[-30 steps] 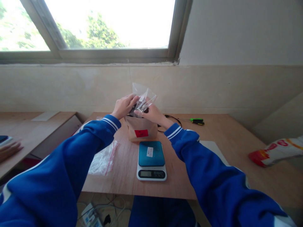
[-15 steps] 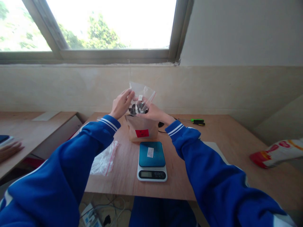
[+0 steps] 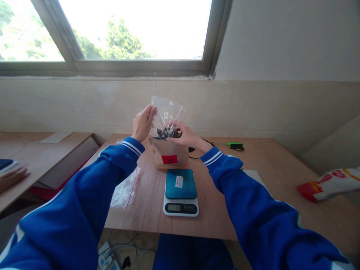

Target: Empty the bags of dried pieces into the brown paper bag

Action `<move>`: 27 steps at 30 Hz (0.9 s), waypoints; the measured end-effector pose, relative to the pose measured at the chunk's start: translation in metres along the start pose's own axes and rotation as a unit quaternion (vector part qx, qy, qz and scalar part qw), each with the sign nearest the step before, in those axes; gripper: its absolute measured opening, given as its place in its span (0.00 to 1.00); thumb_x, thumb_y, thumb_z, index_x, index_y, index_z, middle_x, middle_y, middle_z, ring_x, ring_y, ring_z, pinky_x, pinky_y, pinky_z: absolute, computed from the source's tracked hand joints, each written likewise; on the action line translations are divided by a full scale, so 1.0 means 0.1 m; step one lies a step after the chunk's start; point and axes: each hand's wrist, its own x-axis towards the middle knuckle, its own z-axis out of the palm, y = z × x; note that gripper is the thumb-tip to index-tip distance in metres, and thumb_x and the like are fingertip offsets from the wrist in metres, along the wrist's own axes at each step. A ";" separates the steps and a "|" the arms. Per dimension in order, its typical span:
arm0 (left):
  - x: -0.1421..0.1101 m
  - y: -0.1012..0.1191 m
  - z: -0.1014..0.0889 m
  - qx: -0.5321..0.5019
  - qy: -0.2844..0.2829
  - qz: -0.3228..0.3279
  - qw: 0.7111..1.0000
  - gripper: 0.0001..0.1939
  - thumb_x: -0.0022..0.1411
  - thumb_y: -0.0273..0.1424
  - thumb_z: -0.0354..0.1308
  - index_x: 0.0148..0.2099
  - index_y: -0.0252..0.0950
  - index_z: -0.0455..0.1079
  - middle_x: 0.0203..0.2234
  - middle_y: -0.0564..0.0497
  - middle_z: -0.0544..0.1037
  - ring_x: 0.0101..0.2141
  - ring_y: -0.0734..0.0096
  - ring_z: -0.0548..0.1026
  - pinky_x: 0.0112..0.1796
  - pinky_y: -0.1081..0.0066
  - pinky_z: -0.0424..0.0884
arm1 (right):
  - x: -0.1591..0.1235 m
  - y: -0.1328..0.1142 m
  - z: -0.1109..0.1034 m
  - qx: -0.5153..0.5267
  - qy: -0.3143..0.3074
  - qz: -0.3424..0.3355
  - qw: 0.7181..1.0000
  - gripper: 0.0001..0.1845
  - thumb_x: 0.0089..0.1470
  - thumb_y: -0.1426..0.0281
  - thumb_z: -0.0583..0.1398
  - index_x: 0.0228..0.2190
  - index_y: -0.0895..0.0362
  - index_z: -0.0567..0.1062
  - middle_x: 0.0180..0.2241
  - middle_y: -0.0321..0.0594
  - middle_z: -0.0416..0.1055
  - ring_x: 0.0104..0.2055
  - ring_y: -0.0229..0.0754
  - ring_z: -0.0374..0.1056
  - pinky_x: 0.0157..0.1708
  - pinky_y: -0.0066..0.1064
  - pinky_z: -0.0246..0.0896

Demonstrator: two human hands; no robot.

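Observation:
Both my hands are raised over a brown paper bag (image 3: 168,156) with a red label that stands on the wooden table (image 3: 270,176). My left hand (image 3: 143,123) pinches the upper edge of a small clear zip bag (image 3: 165,114). My right hand (image 3: 187,135) grips the lower part of the same zip bag, where dark small pieces sit. The zip bag hangs just above the paper bag's mouth. A small digital scale (image 3: 180,191) with a teal platform lies in front of the paper bag, nothing on it.
A heap of clear zip bags (image 3: 125,189) lies left of the scale. A green-handled screwdriver (image 3: 235,146) and a black cable lie at the back. A red and white packet (image 3: 327,184) rests at the right. A lower side desk (image 3: 39,157) stands left.
The zip bag has been lifted a little higher above the paper bag. My left hand moved from the bag's lower part up to its top edge.

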 end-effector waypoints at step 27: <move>-0.23 -0.55 -0.64 -0.088 0.177 -0.131 0.971 0.22 0.71 0.45 0.38 0.36 0.34 0.63 0.16 0.61 0.56 0.13 0.87 0.60 0.18 0.78 0.51 | -0.14 0.11 0.14 -0.181 -0.005 -0.130 0.975 0.13 0.62 0.67 0.52 0.33 0.58 0.75 0.42 0.47 0.74 0.46 0.47 0.68 0.48 0.40 0.64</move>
